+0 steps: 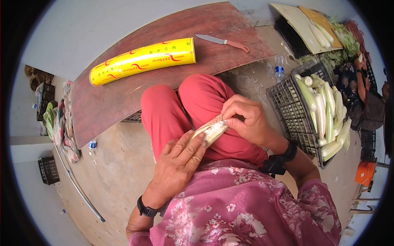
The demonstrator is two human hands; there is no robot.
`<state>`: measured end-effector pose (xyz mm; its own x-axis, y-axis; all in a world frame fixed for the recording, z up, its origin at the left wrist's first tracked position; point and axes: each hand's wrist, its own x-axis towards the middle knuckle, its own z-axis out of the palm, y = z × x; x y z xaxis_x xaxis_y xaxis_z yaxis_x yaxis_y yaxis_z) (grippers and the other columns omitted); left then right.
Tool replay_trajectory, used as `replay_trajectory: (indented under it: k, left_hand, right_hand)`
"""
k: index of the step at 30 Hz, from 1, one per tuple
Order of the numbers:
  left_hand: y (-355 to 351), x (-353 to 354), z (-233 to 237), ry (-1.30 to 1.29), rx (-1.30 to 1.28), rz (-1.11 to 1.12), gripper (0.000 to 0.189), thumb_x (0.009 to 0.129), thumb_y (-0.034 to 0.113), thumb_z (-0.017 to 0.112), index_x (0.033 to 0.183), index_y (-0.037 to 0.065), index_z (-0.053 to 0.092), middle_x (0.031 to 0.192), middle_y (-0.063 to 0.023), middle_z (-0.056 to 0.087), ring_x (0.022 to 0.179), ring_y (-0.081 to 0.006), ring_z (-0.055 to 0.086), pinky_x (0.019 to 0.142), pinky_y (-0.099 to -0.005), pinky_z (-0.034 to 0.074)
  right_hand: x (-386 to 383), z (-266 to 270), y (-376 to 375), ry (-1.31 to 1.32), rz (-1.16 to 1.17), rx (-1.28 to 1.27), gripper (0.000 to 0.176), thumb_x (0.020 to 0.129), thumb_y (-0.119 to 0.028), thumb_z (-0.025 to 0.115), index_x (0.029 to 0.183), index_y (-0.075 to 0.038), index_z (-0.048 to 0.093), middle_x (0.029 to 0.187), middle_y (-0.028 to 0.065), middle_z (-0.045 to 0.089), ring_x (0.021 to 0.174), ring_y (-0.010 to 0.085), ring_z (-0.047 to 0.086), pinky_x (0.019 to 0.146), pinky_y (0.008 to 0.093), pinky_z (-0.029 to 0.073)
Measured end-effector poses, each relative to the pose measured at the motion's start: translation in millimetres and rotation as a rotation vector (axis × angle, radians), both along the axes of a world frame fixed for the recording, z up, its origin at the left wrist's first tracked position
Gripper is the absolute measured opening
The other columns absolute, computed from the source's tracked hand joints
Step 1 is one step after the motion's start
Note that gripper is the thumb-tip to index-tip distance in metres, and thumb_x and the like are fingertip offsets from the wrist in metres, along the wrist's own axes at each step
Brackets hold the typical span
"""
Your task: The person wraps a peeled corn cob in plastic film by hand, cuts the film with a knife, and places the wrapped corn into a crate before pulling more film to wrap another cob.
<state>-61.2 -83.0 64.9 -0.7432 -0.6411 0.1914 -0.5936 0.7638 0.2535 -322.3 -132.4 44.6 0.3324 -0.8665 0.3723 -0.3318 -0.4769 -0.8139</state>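
Note:
Over my lap, my left hand (180, 162) holds a pale water bamboo shoot (212, 134), its fingers laid along the near end. Shiny clear plastic film (217, 123) lies around the shoot. At the far end my right hand (246, 119) is closed, thumb and fingers pinching the film's edge; the exact grip is partly hidden. To the right stands a black plastic crate (289, 110) heaped with several similar shoots (328, 106). A yellow roll of cling film (143, 61) lies on the reddish board in front of my knees.
A knife (221, 42) with a reddish handle rests on the reddish board (172, 26). Water bottles stand by the crate (279, 69) and left on the floor (92, 145). A metal pole (80, 190) lies left. Another person (363, 82) sits at far right near leaf scraps (344, 37).

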Motion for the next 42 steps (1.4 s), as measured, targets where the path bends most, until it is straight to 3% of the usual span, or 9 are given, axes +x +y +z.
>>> replay_trajectory:
  k: [4,10,13,31,42]
  left_hand:
    - [-0.6,-1.8,0.3,0.018,0.017,-0.005,0.046,0.086,0.013,0.06,0.132,0.011,0.065,0.144,-0.0109,0.056,0.13,-0.0319,0.054,0.098,-0.0442,0.046]
    - [0.4,-4.4,2.5,0.022,0.051,0.007,0.051,0.084,0.013,0.06,0.134,0.015,0.064,0.142,-0.0098,0.055,0.127,-0.0334,0.054,0.097,-0.0439,0.045]
    - [0.7,-5.9,0.6,-0.005,0.051,0.038,0.052,0.083,0.012,0.06,0.135,0.015,0.064,0.141,-0.0099,0.056,0.125,-0.0339,0.054,0.096,-0.0436,0.045]
    - [1.5,-5.1,-6.2,0.07,-0.051,0.045,0.039,0.084,0.008,0.063,0.122,0.002,0.069,0.136,-0.0059,0.059,0.119,-0.0306,0.055,0.1,-0.0454,0.044]
    - [-0.2,-1.3,-12.2,0.169,-0.172,-0.065,0.032,0.082,0.01,0.066,0.112,0.002,0.072,0.124,-0.0054,0.064,0.11,-0.0267,0.059,0.093,-0.0419,0.048]
  right_hand:
    - [0.3,7.5,0.2,-0.045,-0.011,0.024,0.014,0.077,0.004,0.072,0.083,-0.004,0.063,0.09,0.0085,0.067,0.082,0.0245,0.067,0.074,0.0349,0.052]
    - [-2.2,9.2,-0.6,-0.044,-0.008,0.013,0.014,0.077,0.003,0.073,0.083,-0.005,0.064,0.091,0.0071,0.068,0.083,0.0232,0.068,0.074,0.0341,0.05]
    - [-6.2,11.4,-0.2,0.013,0.019,-0.021,0.015,0.076,0.007,0.073,0.084,-0.002,0.064,0.092,0.0094,0.068,0.084,0.0218,0.067,0.074,0.0327,0.052]
    - [-35.7,6.5,19.9,0.184,0.116,-0.177,0.02,0.072,0.0,0.079,0.078,-0.012,0.063,0.089,-0.0008,0.066,0.085,0.018,0.064,0.082,0.0335,0.042]
    - [-38.9,-18.8,16.7,0.462,0.15,-0.359,0.004,0.082,-0.011,0.063,0.08,-0.013,0.06,0.087,0.0,0.057,0.084,0.0178,0.057,0.084,0.0345,0.039]
